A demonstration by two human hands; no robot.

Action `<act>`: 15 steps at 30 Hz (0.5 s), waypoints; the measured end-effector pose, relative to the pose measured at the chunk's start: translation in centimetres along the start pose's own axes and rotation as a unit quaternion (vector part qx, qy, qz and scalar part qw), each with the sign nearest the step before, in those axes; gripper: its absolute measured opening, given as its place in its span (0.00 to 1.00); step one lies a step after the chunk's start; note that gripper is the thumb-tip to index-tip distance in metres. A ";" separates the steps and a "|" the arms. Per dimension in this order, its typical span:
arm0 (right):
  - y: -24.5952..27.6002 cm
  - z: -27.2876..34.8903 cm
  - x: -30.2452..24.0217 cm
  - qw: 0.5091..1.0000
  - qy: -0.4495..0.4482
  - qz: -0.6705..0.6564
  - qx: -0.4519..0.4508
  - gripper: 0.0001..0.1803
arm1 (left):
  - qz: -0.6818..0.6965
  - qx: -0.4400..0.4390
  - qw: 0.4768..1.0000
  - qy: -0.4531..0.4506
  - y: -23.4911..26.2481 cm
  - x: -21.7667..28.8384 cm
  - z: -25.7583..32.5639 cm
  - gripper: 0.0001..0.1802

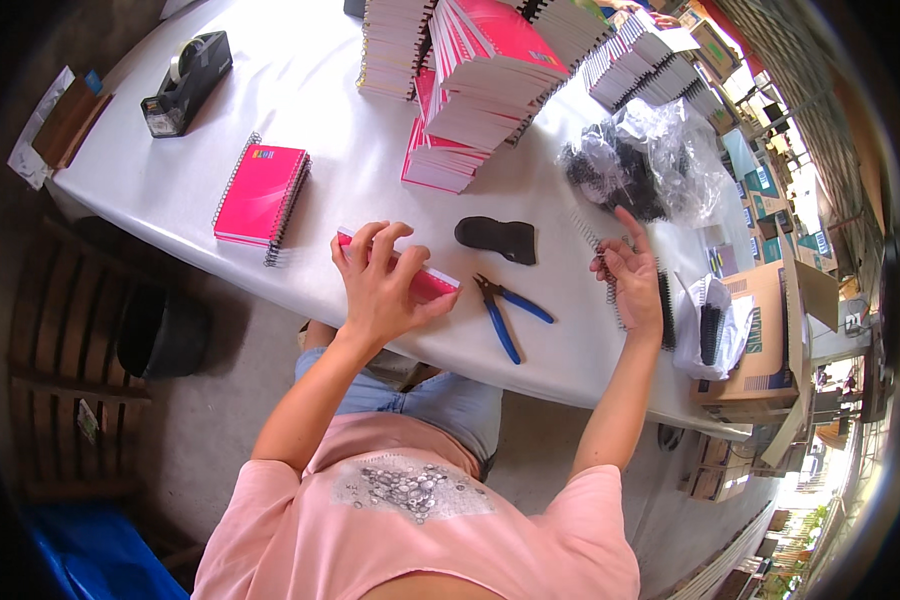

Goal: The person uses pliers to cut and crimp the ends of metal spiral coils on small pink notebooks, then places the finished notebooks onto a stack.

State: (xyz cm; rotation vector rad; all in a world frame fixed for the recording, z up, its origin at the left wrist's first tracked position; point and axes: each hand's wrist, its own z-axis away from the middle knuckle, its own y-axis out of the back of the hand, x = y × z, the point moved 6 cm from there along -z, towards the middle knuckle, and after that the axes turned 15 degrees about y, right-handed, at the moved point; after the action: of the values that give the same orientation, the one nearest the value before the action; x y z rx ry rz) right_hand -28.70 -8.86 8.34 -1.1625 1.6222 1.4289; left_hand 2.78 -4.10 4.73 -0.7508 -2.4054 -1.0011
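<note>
My left hand [380,280] is curled over a pink-covered notebook [433,284] near the table's front edge, fingers on its far side and thumb by its right end. To the right, my right hand [630,278] has its forefinger raised and its other fingers bent onto a spiral binding coil [610,288]. Dark coils lie beside that wrist. Between the hands are blue-handled cutting pliers [507,312] with their handles apart and a flat black piece [498,240]. A pink spiral notebook [262,195] lies left of my left hand.
Tall stacks of pink notebooks [450,130] stand at the back. A black tape dispenser [186,85] sits at the far left. Clear plastic bags [675,150] with dark coils rest at the right, near a cardboard box [760,340]. A dark bin [165,333] stands below the table's left side.
</note>
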 end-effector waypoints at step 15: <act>-12.3 3.7 -4.5 0.969 0.148 0.111 -0.162 0.29 | -0.014 -0.001 1.000 -0.011 0.2 0.1 0.2 0.22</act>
State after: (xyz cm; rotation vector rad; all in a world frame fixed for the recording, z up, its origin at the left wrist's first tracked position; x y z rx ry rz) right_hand -15.87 -4.39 7.12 -1.4743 1.8135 1.7816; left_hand 2.81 -3.79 4.72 -0.7359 -2.4405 -1.0116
